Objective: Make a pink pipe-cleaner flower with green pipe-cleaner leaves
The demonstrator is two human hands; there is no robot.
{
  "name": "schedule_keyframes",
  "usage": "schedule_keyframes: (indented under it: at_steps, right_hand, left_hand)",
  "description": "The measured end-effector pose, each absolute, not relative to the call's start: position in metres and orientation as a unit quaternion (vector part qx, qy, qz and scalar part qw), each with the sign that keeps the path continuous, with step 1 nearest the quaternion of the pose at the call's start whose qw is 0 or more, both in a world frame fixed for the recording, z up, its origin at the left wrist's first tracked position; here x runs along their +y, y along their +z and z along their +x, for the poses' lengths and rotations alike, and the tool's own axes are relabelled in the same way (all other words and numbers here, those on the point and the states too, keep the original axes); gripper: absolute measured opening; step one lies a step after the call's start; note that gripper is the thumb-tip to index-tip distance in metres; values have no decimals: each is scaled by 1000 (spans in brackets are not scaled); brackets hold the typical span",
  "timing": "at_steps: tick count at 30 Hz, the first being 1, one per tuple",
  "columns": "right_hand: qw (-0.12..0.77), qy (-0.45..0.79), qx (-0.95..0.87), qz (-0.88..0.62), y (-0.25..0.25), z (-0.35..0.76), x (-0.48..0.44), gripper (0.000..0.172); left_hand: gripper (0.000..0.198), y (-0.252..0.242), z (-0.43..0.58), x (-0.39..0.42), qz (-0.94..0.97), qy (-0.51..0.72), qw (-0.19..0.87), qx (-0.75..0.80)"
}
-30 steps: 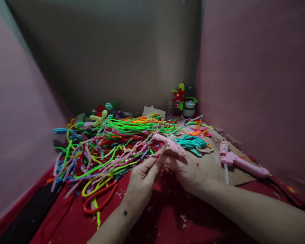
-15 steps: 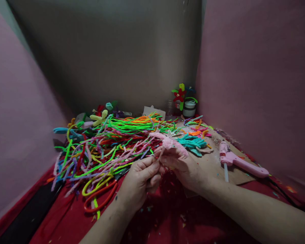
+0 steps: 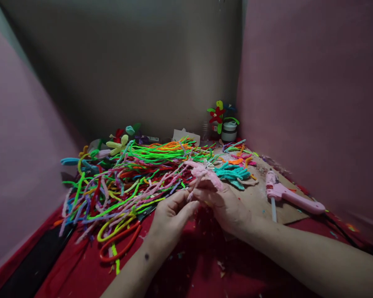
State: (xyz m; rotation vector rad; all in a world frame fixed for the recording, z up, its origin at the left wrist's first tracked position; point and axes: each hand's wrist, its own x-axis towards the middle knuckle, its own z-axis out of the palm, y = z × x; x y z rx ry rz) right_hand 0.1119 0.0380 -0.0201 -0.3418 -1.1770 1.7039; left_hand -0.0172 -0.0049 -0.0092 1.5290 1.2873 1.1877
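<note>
A fuzzy pink pipe-cleaner flower [image 3: 202, 169] with pale stamens is held up between both hands, over the front of the pipe-cleaner pile. My right hand [image 3: 225, 205] is closed around its base from the right, fingers under the petals. From the left, my left hand [image 3: 174, 213] pinches the pink stem just below the petals, thumb stretched along it. The fingertips of both hands meet there and partly hide the stem. Behind and to the left spreads a tangled heap of coloured pipe cleaners [image 3: 136, 178].
A pink hot glue gun [image 3: 287, 194] lies on a cardboard sheet [image 3: 261, 207] at right, beside a turquoise bundle [image 3: 233, 171]. Red-handled scissors [image 3: 121, 256] rest at the heap's front on a red cloth [image 3: 205, 269]. Finished flowers [image 3: 217, 116] and a lidded jar [image 3: 229, 131] stand behind.
My left thumb has straightened and the left fingers have shifted on the stem. The pink flower has turned slightly, still in my right hand. The whole view has shifted a little.
</note>
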Motion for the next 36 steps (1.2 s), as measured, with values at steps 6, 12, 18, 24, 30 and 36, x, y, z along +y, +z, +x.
schedule_keyframes:
  at_steps: [6,12,18,24,30,36]
  right_hand:
    - [511,682,-491,-182,-20,109,37,7]
    - [499,702,-486,-150,-23,109,39,12]
    - [515,683,-493,-158,-30,110,44,13]
    - [515,679,-501,-150,-30,109,46,21]
    - [477,694,-516,-160,-26,110,45,12]
    - [486,719,-478,-134,-27,109,45,12]
  left_hand:
    - [14,-23,-14,-4,696,446,108,552]
    - [15,-25,-18,-1,687,477,129,533]
    - [17,-23,-16,-2,622,500,270,538]
    - [15,-11,-12,-5,527,513,420,532]
    - [19,-8,-15,-3,439,518,589,438]
    - [15,-12,-20,-1,374,501,694,357]
